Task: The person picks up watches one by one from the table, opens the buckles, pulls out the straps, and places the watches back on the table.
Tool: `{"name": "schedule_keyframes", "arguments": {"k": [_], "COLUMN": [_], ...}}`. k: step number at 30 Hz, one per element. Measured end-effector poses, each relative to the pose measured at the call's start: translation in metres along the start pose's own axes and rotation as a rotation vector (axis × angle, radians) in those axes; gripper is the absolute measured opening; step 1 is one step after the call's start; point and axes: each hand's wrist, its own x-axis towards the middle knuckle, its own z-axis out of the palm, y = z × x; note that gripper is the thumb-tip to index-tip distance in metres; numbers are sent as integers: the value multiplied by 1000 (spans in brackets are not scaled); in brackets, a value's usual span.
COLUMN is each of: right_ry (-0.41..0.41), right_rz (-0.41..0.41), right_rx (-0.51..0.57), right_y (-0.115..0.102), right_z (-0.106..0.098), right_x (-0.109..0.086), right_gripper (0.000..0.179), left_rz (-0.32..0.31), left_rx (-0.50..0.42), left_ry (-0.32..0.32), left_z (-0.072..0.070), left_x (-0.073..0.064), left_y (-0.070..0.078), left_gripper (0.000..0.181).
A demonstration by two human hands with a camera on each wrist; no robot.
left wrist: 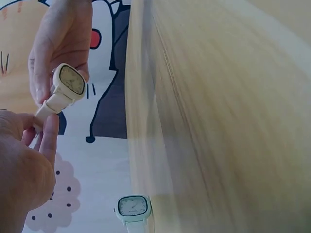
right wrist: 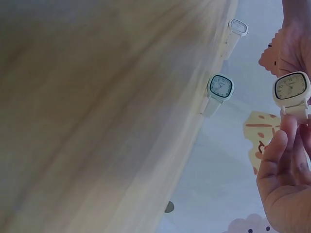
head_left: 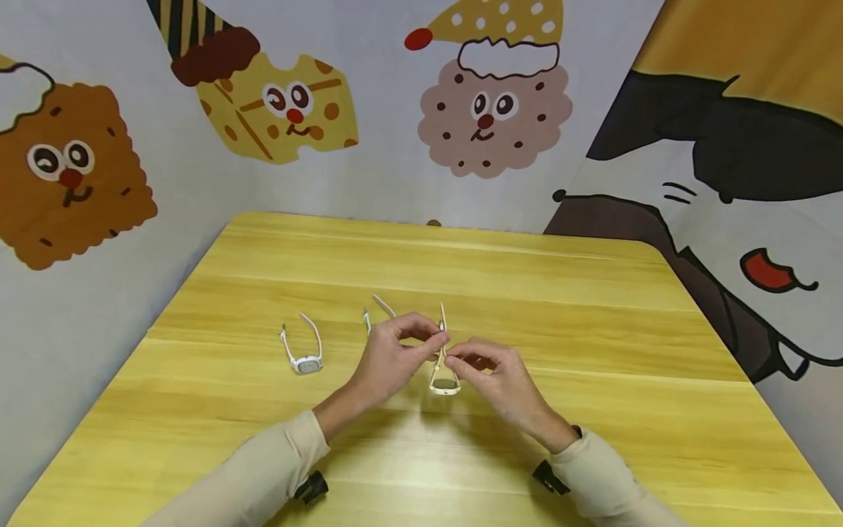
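A cream wristwatch (head_left: pixel 446 388) is held above the table, its rounded-square face lowest and its strap rising between the hands. My left hand (head_left: pixel 397 355) pinches the upper strap between thumb and fingers. Lower on the strap, the fingers of my right hand (head_left: pixel 495 373) pinch from the other side. In the left wrist view the strap ends overlap near the left hand's (left wrist: pixel 24 170) fingertips. The right wrist view shows the watch (right wrist: pixel 291 87) dial above the right hand's (right wrist: pixel 282 187) fingers. Fingers hide how the buckle sits.
A white watch (head_left: pixel 307 364) with its strap spread stands on the wooden table (head_left: pixel 527 285), left of the hands. Another, pale mint watch (right wrist: pixel 220 86) stands nearer, mostly hidden behind the left hand in the head view. A cartoon-printed cloth (head_left: pixel 382 183) hangs around the table.
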Motion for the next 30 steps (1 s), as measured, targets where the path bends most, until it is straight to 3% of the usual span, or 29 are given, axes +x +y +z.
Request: {"name": "schedule_keyframes", "arguments": {"k": [6,11,17,24,30], "right_ry": [8,13,53,63,79], "right_rz": [-41,-103,-90,-104,-19], "right_rx": [-22,-175,-301,-358,-356], "right_y": [-2,-8,-15,-18,-19], "right_z": [3,2,3,-1,-10], "right_x": [4,9,16,19,21], "right_gripper": [9,5,6,13,12], "left_rz": [-13,5,24,17,5], "left_rx": [-8,11,52,7,-104], "left_ry": [0,11,24,12,16], "left_z": [-2,-1,1,0,-5], "left_x": [0,1,3,2,-4], "left_y": [0,2,5,6,8], "left_gripper": [5,5,7,5,14]}}
